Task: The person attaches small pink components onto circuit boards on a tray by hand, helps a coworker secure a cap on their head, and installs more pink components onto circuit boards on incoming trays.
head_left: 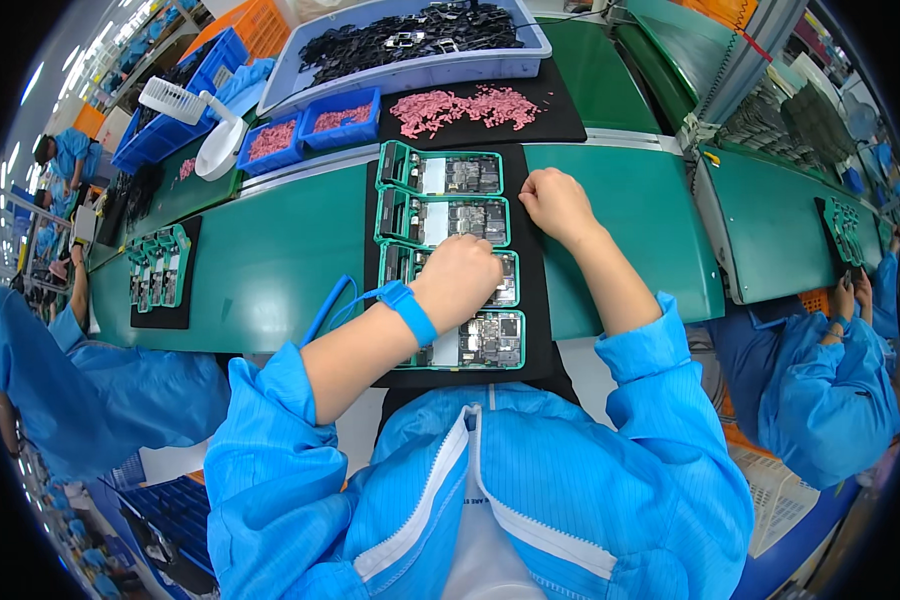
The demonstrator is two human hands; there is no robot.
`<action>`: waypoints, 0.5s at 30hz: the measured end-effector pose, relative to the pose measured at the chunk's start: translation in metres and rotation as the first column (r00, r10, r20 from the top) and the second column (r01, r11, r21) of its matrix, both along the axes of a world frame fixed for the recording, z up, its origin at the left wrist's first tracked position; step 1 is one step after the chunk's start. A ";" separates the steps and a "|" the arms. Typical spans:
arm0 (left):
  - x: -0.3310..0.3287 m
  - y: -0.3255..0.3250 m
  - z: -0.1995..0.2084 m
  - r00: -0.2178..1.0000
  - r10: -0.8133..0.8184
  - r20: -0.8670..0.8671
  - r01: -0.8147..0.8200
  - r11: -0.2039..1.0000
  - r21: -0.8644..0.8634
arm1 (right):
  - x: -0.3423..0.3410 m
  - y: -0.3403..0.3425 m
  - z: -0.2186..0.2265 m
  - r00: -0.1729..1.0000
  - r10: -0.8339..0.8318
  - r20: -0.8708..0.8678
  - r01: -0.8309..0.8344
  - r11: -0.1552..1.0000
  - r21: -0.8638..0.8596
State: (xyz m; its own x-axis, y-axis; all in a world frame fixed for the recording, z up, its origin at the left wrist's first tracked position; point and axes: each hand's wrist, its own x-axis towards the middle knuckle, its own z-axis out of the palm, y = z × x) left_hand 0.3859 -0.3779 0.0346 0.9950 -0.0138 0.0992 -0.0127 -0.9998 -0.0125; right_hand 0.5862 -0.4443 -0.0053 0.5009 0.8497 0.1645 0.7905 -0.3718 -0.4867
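Several green-framed phone housings with exposed circuit boards lie in a column on a black mat (534, 340). Over the third phone housing (510, 280) from the far end is my left hand (460, 278), its fingers curled down onto the board, tips hidden beneath it. A blue wrist strap (408, 310) with a cord circles my left wrist. My right hand (558, 205) is closed at the mat's right edge, beside the second phone housing (470, 220); what its fingers hold, if anything, does not show. The far phone housing (460, 174) and the nearest phone housing (492, 338) are untouched by either hand.
Small pink pieces (465, 108) lie heaped beyond the housings, with more in blue bins (340, 118). A large tub (530, 55) of black parts stands behind. Left are a white fan (220, 148) and more housings (158, 265). Co-workers sit on both sides of the green bench (620, 230).
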 end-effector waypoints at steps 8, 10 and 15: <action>-0.027 0.056 0.030 0.809 0.458 0.369 -0.114 0.738 -0.665 | -0.002 0.005 0.002 0.995 -0.079 -0.055 0.074 0.994 -0.083; -0.038 0.076 0.024 0.671 0.638 0.379 -0.173 0.631 -0.756 | -0.002 0.003 0.002 0.994 -0.061 -0.093 0.054 0.995 -0.078; -0.073 0.136 -0.050 0.538 0.814 0.217 -0.313 0.433 -0.845 | -0.006 0.003 0.000 1.000 -0.024 0.006 0.025 0.998 -0.065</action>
State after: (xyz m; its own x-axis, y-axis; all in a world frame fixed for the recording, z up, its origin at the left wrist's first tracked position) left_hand 0.3125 -0.2422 -0.0152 0.4623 0.8426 0.2764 0.3159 -0.4478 0.8365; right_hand 0.5802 -0.4415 -0.0056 0.5211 0.8462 0.1116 0.7832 -0.4220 -0.4567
